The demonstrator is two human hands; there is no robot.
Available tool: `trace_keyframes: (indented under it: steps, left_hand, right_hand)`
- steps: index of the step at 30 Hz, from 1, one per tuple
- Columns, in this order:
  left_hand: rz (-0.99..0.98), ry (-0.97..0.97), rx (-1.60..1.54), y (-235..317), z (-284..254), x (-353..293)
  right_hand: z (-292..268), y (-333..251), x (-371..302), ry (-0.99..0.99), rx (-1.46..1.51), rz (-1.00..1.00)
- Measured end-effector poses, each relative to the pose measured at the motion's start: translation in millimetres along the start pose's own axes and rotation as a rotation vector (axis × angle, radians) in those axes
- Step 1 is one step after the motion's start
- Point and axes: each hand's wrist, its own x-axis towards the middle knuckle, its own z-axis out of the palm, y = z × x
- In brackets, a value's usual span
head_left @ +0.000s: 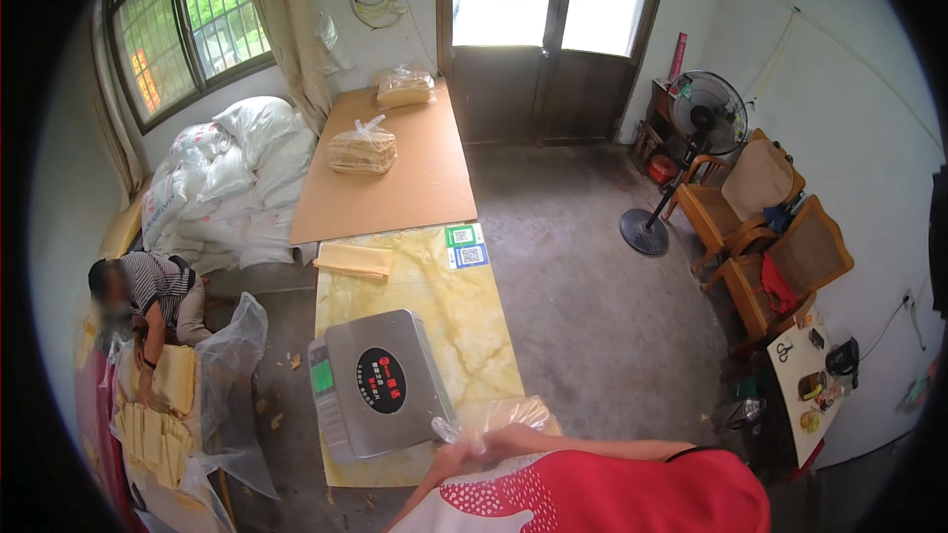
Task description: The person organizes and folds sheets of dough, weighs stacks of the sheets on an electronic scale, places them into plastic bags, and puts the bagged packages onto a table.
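A clear plastic bag [510,415] with pale yellow, flat contents lies at the table's near edge. Its gathered neck sticks out to the left, beside the metal scale. My left hand [455,455] is closed at this neck, and my right hand [506,440] closes on the bag just to the right of it. Both hands are small in view and their fingertips are partly hidden. The silver scale [420,375], with a dark oval label on its top, stands left of the bag. Behind the scale lies a folded stack of yellow sheets [354,261].
Two filled bags [362,150] rest on the brown board [395,199] at the table's far end. White sacks [237,173] are piled left of it. A co-worker [163,291] reaches over yellow sheets [153,439] at left. A fan [645,231] and chairs [785,281] stand right.
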Motion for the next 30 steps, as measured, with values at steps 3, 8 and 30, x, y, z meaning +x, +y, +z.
trace_keyframes:
  steps: [3, 8, 30]
  left_hand:
    - [-0.309, 0.103, -0.203, 53, 21, 1]
    - [-0.166, 0.079, -0.016, 65, 30, -3]
    - [0.758, 0.443, 0.965, 108, 25, -1]
  right_hand:
    - [-7, 9, 0, -0.032, 0.106, -0.031]
    - [-11, 4, 5, 0.022, -0.354, -0.008]
    - [-10, 11, 33, -0.011, -0.53, -0.282]
